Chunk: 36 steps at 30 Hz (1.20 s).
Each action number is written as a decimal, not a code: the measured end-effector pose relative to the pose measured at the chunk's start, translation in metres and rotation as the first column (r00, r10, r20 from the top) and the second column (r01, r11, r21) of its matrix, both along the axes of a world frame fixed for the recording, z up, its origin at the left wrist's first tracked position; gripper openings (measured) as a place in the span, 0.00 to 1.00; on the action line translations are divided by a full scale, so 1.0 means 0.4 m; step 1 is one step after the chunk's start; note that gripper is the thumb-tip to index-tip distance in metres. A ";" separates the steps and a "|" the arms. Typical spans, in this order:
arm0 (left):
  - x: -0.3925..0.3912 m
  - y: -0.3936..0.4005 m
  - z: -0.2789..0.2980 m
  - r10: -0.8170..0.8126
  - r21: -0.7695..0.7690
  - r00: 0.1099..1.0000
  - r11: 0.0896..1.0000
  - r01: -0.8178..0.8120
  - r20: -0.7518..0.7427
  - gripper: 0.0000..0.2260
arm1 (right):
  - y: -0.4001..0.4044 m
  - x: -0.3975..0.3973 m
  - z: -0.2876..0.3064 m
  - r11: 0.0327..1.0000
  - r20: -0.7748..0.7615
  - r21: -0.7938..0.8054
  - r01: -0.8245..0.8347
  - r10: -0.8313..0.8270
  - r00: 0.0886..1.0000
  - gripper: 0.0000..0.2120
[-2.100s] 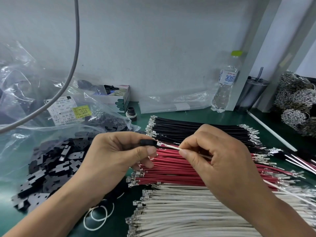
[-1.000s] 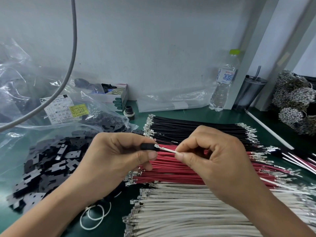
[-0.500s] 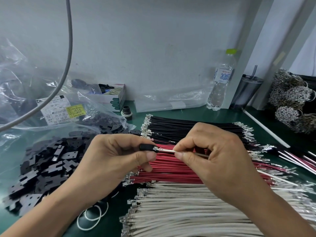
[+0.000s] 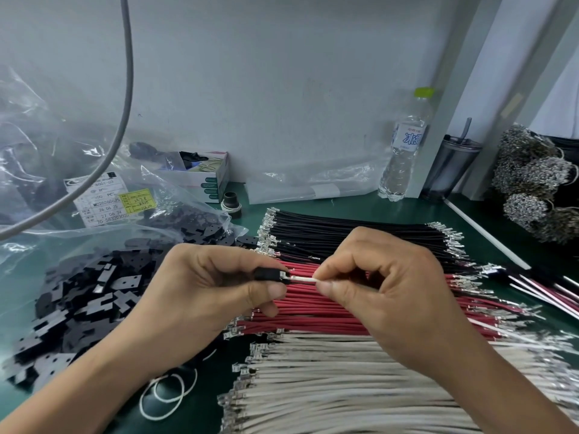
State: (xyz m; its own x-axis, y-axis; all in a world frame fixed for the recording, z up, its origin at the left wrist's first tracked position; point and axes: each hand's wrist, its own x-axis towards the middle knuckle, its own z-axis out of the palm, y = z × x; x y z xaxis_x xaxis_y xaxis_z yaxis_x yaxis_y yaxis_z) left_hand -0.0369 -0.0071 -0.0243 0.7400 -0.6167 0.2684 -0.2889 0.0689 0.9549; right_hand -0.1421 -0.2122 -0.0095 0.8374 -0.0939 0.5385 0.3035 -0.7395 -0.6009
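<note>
**Work in hand.** A small black housing (image 4: 268, 274) is gripped in the left hand (image 4: 200, 296), pinched between the thumb and the curled fingers. A white wire (image 4: 303, 279) is pinched between the thumb and forefinger of the right hand (image 4: 385, 296), and the remaining fingers are curled. The metal terminal at the wire's end is seen touching the 3 o'clock face of the housing. How far it is seated cannot be told. Both items are held above the green surface (image 4: 344, 208), near the centre of the view.

**Stock on the surface.** Three rows of cut, terminated wires are laid side by side:
- Black wires (image 4: 344, 236) are at 12 o'clock from the hands.
- Red wires (image 4: 313, 311) are directly beneath the hands.
- White wires (image 4: 344, 386) are at 6 o'clock.

**Surroundings.**
- A pile of flat black parts (image 4: 84, 302) is noted at 9 o'clock, spilling from a clear plastic bag (image 4: 188, 214) that bears a printed label (image 4: 103, 202).
- White rubber bands (image 4: 166, 393) are found at 7 o'clock, between the left forearm and the white wires.
- An open carton (image 4: 210, 177) is placed at 11 o'clock against the wall.
- A water bottle (image 4: 404, 145) is stood upright at 1 o'clock, with a dark tumbler (image 4: 451, 167) near it at its 3 o'clock side.
- A grey cable (image 4: 125, 89) is seen hanging across the upper left.
</note>
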 end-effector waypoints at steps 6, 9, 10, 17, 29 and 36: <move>0.002 0.001 -0.001 0.066 0.063 0.989 0.995 -0.075 0.131 0.08 | 0.016 0.005 -0.011 0.986 0.121 -0.164 0.037 -0.018 0.992 0.02; -0.002 0.000 0.002 0.113 0.130 0.954 0.980 -0.153 0.276 0.07 | 0.009 0.008 -0.019 0.995 0.082 -0.098 0.021 -0.013 0.997 0.04; -0.003 0.001 0.004 0.108 0.134 0.951 0.979 -0.152 0.290 0.07 | 0.007 0.009 -0.020 0.997 0.081 -0.073 0.012 -0.006 0.997 0.04; -0.002 -0.002 -0.006 0.113 0.197 0.938 0.963 -0.185 0.329 0.04 | 0.012 0.007 -0.013 0.980 0.157 -0.195 0.042 -0.011 0.988 0.02; -0.012 -0.006 0.002 0.069 0.105 0.971 0.990 -0.095 0.228 0.07 | 0.012 0.015 -0.030 1.000 0.110 -0.023 -0.016 0.019 0.994 0.02; -0.014 -0.007 0.004 0.072 0.143 0.961 0.983 -0.114 0.267 0.07 | 0.022 0.012 -0.028 0.994 0.094 -0.112 0.007 0.003 0.996 0.02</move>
